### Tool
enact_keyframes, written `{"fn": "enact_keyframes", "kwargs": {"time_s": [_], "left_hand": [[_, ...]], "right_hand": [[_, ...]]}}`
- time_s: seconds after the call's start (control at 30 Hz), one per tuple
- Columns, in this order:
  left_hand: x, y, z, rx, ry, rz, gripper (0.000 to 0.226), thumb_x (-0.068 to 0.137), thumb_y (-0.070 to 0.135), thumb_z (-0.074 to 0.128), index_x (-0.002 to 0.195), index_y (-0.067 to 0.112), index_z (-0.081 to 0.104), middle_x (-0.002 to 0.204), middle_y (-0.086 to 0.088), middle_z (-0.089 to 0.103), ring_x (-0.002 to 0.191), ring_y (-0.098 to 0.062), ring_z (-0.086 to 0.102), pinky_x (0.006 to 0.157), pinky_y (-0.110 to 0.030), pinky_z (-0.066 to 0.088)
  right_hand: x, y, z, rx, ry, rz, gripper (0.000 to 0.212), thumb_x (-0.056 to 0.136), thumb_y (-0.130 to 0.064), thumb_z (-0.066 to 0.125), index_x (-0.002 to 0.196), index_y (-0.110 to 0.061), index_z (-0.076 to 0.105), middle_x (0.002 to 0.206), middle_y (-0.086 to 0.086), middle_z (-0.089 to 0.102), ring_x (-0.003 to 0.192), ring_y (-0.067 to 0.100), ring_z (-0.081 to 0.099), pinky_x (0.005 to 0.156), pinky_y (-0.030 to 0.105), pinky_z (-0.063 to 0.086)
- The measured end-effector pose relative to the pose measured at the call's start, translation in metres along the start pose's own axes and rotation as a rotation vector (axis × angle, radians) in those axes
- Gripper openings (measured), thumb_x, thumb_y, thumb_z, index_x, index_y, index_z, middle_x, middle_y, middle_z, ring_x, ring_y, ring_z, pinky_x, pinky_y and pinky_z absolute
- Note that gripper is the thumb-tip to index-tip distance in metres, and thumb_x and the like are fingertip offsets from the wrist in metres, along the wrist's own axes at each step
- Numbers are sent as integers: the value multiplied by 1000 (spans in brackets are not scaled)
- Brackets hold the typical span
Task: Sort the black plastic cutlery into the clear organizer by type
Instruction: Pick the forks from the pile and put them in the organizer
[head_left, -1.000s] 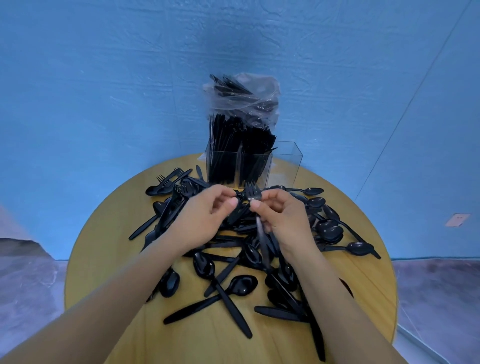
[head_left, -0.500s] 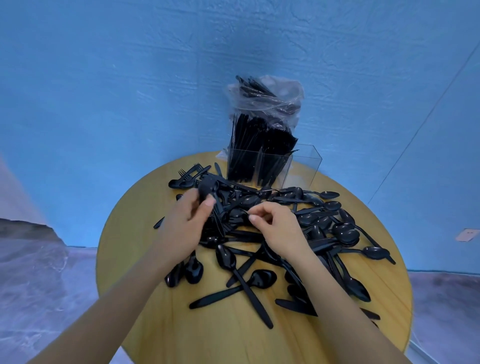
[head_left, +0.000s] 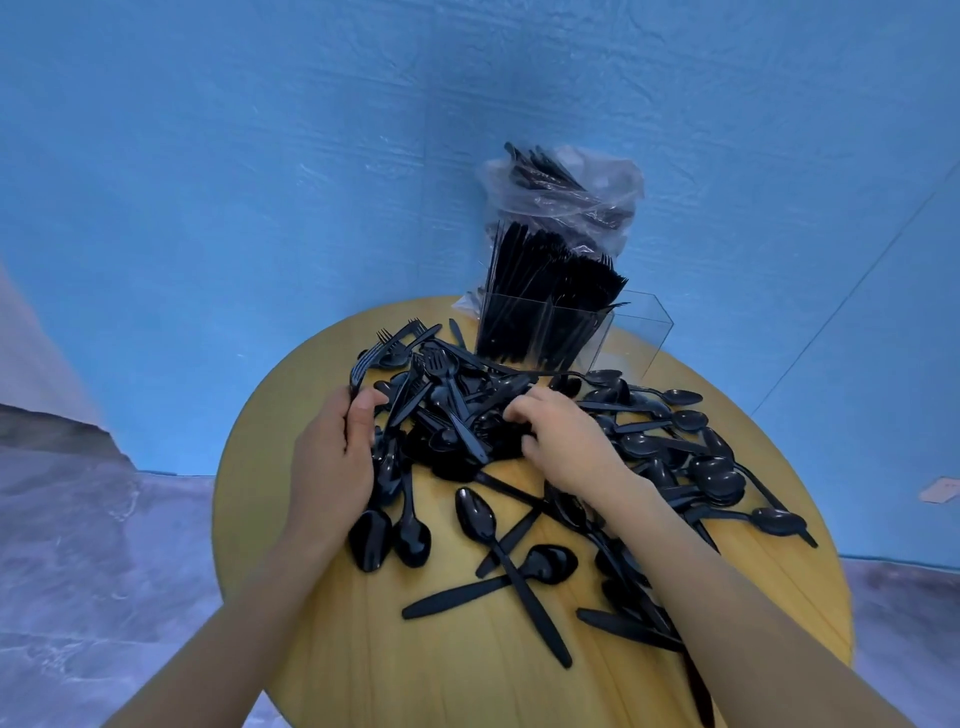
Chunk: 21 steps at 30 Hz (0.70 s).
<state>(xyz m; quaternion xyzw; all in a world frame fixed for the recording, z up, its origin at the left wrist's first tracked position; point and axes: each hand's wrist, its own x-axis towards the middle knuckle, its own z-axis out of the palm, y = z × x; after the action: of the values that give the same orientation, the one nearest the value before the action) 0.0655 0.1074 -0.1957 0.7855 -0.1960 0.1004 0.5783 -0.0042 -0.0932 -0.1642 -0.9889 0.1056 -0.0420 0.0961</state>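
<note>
— So, what lies nearest on the worktop (head_left: 332, 649)?
— Round, yellow wood with a straight grain. Closest in, two glossy black spoons (head_left: 511, 564) lie crossed, thin handles and oval bowls, with two more bowls (head_left: 389, 538) side by side just left of them.

— And the hands?
— Two bare forearms reach in. The left hand (head_left: 327, 462) has its fingers (head_left: 363, 421) curled round the handle of a black fork (head_left: 359, 371), whose tines stick up past the thumb. The right hand (head_left: 566, 441) lies palm down on the heap of cutlery (head_left: 452, 415), fingers bent into it; whether they pinch a piece I cannot tell.

— How many pieces in that heap?
— Too tangled to count: smooth shiny plastic, spoons mostly to the right, forks toward the far left.

— The organizer?
— At the far edge, the clear organizer (head_left: 641, 325), square and hard-walled. I make out three compartments: two packed with upright black cutlery, the right one bare. Behind it stands one crinkled transparent plastic bag (head_left: 597, 192) holding more black pieces, against a blue wall (head_left: 260, 156).
</note>
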Motion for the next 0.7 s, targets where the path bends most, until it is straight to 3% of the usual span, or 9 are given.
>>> {"fn": "enact_keyframes", "kwargs": {"time_s": [0.13,0.23,0.4,0.53,0.7], "left_hand": [[-4,-1,3,33,12,41,32,95,42,31,93,23,57,61,-4,52,56,-18,50,54,-33,39],[-5,-2,4,64,13,69,34,92,44,30,92,23,57,61,-1,52,57,-18,51,53,-31,37],[-5,-5,5,76,7,89,36,93,43,30,92,19,58,60,-4,53,55,-18,50,50,-32,36],[-5,-6,6,98,-10,86,36,94,44,31,93,21,59,57,-1,50,50,-12,46,48,-26,33],[-4,-8,7,116,-42,98,35,95,41,32,95,20,60,54,4,45,48,-11,44,48,-31,35]], "right_hand": [[-3,12,0,57,230,82,35,89,3,46,116,-14,61,116,1,54,108,18,51,81,23,39],[-4,17,1,49,282,96,32,89,5,46,108,-12,65,110,2,55,108,21,49,84,24,39],[-8,7,1,91,158,-4,29,91,-7,47,114,-14,64,114,1,54,110,18,40,86,18,27],[4,-5,3,-22,-27,-42,45,93,-34,55,134,-15,49,128,4,49,123,21,37,104,31,33],[15,-10,1,-40,-100,-16,49,89,-41,60,127,-13,49,123,4,48,115,21,47,97,34,43]]}}
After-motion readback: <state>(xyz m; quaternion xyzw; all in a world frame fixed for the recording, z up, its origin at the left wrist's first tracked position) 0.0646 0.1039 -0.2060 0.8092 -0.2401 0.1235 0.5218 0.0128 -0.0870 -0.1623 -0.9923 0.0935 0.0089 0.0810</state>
